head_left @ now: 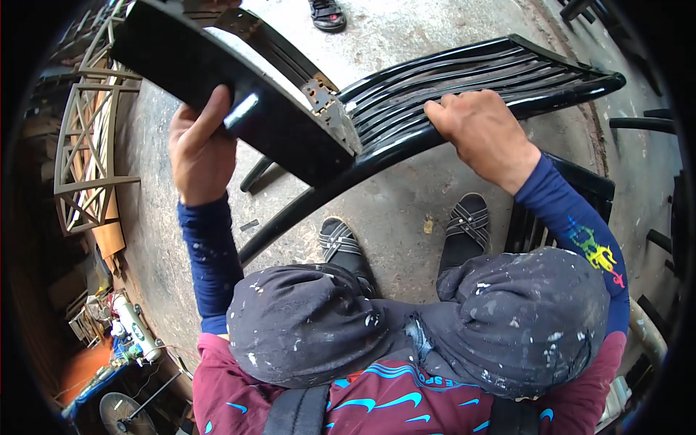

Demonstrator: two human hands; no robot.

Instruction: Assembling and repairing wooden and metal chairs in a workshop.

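A glossy black wooden chair frame (384, 156) is tilted on its side in front of my knees. Its curved, slatted back (464, 72) points to the right, and a rear leg (279, 223) slants down to the left. My left hand (203, 148) grips the wide black seat rail (283, 127), thumb on the near face and fingers hidden behind it. With curled fingers, my right hand (486, 130) clasps the near post of the back. Metal corner brackets (322, 98) show inside the seat frame, at the joint with the back.
My sandalled feet rest on the stained concrete floor (395, 225). Another person's foot (328, 14) stands beyond the chair. A beige lattice frame (80, 138) is at the left, above a bicycle wheel (125, 415) and a pale cylinder (136, 326). More black furniture (609, 190) stands close on the right.
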